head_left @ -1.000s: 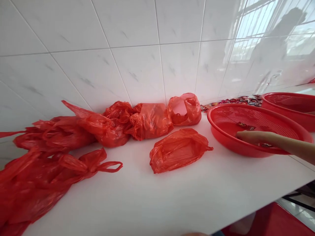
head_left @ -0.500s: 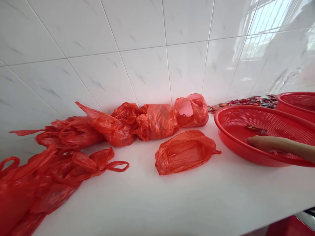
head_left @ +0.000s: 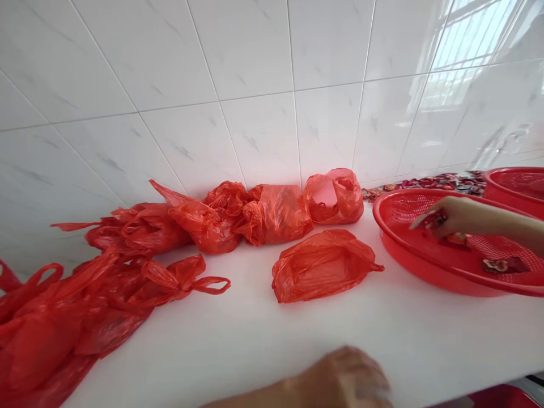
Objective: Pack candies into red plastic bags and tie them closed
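My right hand [head_left: 454, 214] is over the red perforated plastic basket [head_left: 397, 249], its fingers closed on a small red-and-dark wrapped packet [head_left: 434, 220]. Just under it another small packet [head_left: 459, 240] shows, and a further wrapped packet [head_left: 505, 264] lies in the basket. Low in the view, my left hand [head_left: 355, 374] is over the white table, smeared by motion, so its fingers cannot be made out. Between the hands and the wall a red plastic bag [head_left: 325, 266] lies spread with its mouth open.
Several knotted, filled red bags [head_left: 280, 215] line the tiled wall [head_left: 255, 51]. More tied red bags [head_left: 80, 311] are heaped at the left on the white table [head_left: 204, 351]. Behind the basket lies a strip of small wrapped packets [head_left: 442, 182], beside a second red basket [head_left: 505, 178].
My right hand has risen from the basket's bottom with a packet in its fingers. My left hand has come into view at the bottom. The camera view has shifted slightly.
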Available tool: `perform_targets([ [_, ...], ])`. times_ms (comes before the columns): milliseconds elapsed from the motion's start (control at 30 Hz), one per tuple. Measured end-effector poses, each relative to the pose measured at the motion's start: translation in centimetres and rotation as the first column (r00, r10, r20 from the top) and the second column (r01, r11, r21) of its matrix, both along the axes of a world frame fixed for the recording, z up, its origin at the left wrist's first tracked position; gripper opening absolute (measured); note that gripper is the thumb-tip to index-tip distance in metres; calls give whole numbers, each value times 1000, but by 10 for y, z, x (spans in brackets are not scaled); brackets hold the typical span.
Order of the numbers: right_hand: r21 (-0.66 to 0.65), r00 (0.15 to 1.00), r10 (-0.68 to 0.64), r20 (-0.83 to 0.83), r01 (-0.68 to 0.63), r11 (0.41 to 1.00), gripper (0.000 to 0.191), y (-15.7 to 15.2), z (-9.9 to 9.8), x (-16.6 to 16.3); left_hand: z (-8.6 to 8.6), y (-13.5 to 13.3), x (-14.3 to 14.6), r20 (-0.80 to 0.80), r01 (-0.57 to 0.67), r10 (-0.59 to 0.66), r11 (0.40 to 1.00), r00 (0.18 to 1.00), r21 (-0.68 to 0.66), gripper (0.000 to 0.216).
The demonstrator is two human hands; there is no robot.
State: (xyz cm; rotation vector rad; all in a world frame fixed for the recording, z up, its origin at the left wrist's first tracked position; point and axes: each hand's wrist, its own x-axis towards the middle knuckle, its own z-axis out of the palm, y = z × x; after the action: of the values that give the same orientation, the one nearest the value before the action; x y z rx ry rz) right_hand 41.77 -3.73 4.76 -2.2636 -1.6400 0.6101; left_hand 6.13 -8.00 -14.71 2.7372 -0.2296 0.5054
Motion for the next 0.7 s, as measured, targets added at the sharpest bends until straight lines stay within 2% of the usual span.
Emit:
perform_targets([
  [67,107,989,112,-100,-101,989,8,4,19,-23,15,16,-4,165,-226,232,973,959,-52,23],
  [133,157,944,277,-182,-250,955,4,11,25,-55,29,29,-11,225,-417,420,907,879,-64,26],
  [200,158,914,397,-89,-380,911,9,21,18,-89,37,37,-20,211,-579,568,815,796,-8,32],
  [267,179,902,432,-20,-422,889,22,34,1,-121,38,42,-29,162,-694,680,718,715,54,39],
  [300,189,875,478,75,-483,855,26,41,-8,-135,37,43,-33,127,-729,718,681,684,73,42],
  [433,174,813,574,101,-582,794,25,61,-38,-171,36,43,-44,-18,-782,784,620,620,60,45],
  [567,157,790,609,72,-612,775,15,63,-48,-184,40,44,-44,-56,-812,811,583,582,-2,45],
  [700,161,791,611,43,-609,777,6,58,-52,-181,41,47,-43,-51,-821,819,568,571,-67,40],
])
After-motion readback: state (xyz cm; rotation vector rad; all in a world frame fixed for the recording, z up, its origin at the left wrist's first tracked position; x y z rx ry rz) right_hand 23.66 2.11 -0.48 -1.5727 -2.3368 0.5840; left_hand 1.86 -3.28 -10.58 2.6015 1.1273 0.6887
